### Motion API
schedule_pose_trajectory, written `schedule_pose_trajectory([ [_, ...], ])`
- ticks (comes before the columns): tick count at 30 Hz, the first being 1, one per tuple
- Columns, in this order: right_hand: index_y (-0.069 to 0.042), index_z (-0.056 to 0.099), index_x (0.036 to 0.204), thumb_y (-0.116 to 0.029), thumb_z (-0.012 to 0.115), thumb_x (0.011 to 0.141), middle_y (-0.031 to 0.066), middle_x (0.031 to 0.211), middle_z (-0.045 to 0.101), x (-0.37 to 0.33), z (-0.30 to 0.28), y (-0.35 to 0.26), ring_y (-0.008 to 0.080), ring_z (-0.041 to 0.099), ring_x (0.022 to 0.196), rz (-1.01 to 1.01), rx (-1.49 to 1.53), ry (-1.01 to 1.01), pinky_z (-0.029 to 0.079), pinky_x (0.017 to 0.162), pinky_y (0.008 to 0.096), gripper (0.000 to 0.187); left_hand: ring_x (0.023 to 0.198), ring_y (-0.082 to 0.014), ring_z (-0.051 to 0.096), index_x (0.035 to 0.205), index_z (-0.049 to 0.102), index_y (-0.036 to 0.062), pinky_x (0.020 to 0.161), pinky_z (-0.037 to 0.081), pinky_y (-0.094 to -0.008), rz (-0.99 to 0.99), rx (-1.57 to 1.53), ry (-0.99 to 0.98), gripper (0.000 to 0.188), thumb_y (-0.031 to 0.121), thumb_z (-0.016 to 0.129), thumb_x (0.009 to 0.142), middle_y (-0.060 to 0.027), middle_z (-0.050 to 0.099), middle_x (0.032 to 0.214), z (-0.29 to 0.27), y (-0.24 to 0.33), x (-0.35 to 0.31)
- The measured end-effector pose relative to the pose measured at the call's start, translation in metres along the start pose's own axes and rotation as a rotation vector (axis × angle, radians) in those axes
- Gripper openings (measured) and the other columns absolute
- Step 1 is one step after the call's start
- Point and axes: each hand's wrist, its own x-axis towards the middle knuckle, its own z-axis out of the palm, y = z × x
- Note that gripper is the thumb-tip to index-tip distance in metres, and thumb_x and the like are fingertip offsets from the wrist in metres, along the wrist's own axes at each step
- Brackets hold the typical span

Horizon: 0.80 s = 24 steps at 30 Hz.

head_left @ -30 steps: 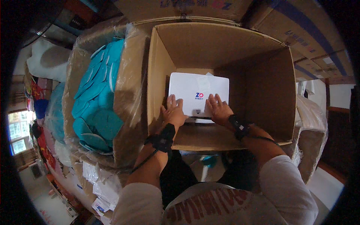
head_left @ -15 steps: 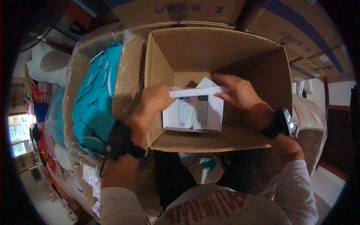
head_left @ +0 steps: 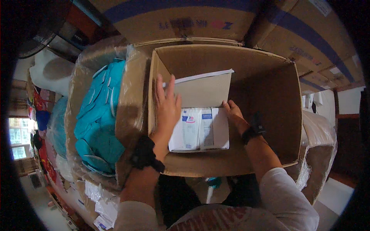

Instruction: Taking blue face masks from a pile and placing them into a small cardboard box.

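Note:
A small white cardboard box [head_left: 218, 144] sits inside a large brown carton [head_left: 223, 165] in front of me. Its lid [head_left: 204, 91] stands raised at the far side, grey inside with a white folded edge. White plastic packets [head_left: 191, 131] with blue and red print lie in the box. My left hand [head_left: 168, 109] rests at the lid's left edge, fingers stretched out and apart. At the box's right far corner, where the lid meets the side, my right hand [head_left: 236, 117] grips the box with bent fingers; its fingertips are partly hidden.
On the left stands a plastic-lined carton [head_left: 133, 90] full of teal rounded pieces [head_left: 98, 119]. Closed brown cartons [head_left: 185, 21] are stacked behind and at the far right. White packets [head_left: 102, 202] lie at lower left. A plastic-covered carton [head_left: 322, 154] stands on the right.
The lid has swung up and away, uncovering the packets. My left hand has let go of its edge and spread its fingers. My right hand has come down to the box's right corner.

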Motion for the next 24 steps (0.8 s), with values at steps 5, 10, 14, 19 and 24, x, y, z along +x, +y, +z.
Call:
schedule_pose_trajectory([
  [5, -0.002, 0.055, 0.083, -0.040, 0.047, 0.086, 0.0034, 0.072, 0.055, 0.012, 0.014, 0.022, 0.0114, 0.046, 0.067, -0.006, 0.072, 0.098, 0.039, 0.059, 0.0277, 0.039, 0.124, -0.0370, 0.024, 0.130, 0.028, 0.0021, 0.100, 0.025, -0.0398, -0.205, -0.148, 0.042, 0.057, 0.010, 0.055, 0.080, -0.0245, 0.020, 0.135, 0.014, 0.001, -0.048],
  [10, -0.003, 0.056, 0.078, -0.043, 0.048, 0.085, 0.0034, 0.070, 0.054, -0.003, 0.012, 0.030, 0.0112, 0.048, 0.066, 0.114, 0.141, 0.135, 0.039, 0.058, 0.0264, 0.042, 0.118, -0.0330, 0.037, 0.128, 0.030, 0.0001, 0.097, 0.029, -0.0364, -0.742, -0.310, -0.218, 0.059, 0.030, 0.053, 0.082, -0.0229, 0.040, 0.125, 0.067, -0.045, -0.061],
  [14, -0.002, 0.055, 0.081, -0.047, 0.051, 0.081, 0.0064, 0.074, 0.056, -0.008, 0.015, 0.025, 0.0131, 0.050, 0.068, 0.080, 0.207, 0.146, 0.041, 0.060, 0.0282, 0.045, 0.113, -0.0346, 0.042, 0.122, 0.037, -0.0006, 0.092, 0.035, -0.0380, -0.784, -0.346, -0.350, 0.059, 0.037, 0.054, 0.080, -0.0232, 0.044, 0.120, 0.096, -0.075, -0.046],
  [19, 0.002, 0.053, 0.088, -0.048, 0.058, 0.075, 0.0136, 0.085, 0.058, -0.005, 0.018, 0.013, 0.0199, 0.055, 0.079, 0.154, 0.108, 0.111, 0.044, 0.069, 0.0315, 0.051, 0.103, -0.0366, 0.048, 0.116, 0.043, 0.0013, 0.086, 0.039, -0.0404, -0.767, -0.090, -0.314, 0.050, 0.034, 0.055, 0.080, -0.0212, 0.051, 0.111, 0.117, -0.074, -0.054],
  [24, 0.000, 0.046, 0.109, -0.044, 0.062, 0.072, 0.0191, 0.102, 0.056, 0.000, 0.028, 0.002, 0.0322, 0.053, 0.098, 0.253, -0.063, 0.115, 0.042, 0.081, 0.0392, 0.060, 0.089, -0.0367, 0.054, 0.114, 0.048, 0.0065, 0.079, 0.042, -0.0431, -0.309, 0.277, 0.006, 0.043, 0.035, 0.048, 0.083, -0.0181, 0.057, 0.099, 0.121, -0.061, -0.064],
])
